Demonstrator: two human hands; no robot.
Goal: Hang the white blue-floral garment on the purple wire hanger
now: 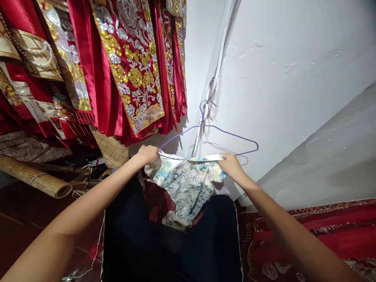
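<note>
A pale blue-and-white patterned garment [185, 184] hangs folded over the bottom bar of a purple wire hanger [223, 133]. My left hand [148, 153] is closed on the garment's edge at the hanger's left end. At the right end, my right hand [230, 163] pinches the cloth's edge against the bar. The hanger's hook sits near a clear plastic strip [216, 74] on the white wall. Below the garment lies dark fabric [170, 243] over my lap.
Red robes with gold and silver embroidery [129, 58] hang at the upper left. A bamboo pole [35, 178] lies at the left, with cables and small items beside it. Red embroidered cloth [308, 235] spreads at the lower right. The white wall [293, 58] fills the right.
</note>
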